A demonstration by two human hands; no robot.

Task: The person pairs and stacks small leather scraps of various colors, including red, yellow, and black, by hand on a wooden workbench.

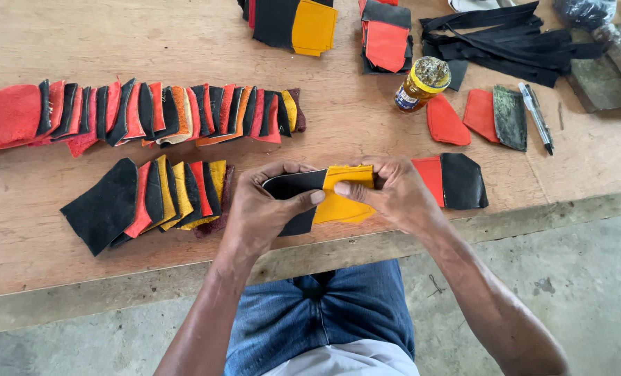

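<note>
Wooden table [185, 42]: a glue jar [422, 84] (lid crusted, contents unclear) is set nearby; black/yellow leather piece [324, 198] is pinched by left hand [258, 212] & right hand [397, 195].

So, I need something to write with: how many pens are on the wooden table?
1. A single slim black-and-silver pen lies at the table's far right, beside the dark grey-green leather piece. More could be hidden beneath the heap of black leather strips.

Head view, steeply down, close
</note>
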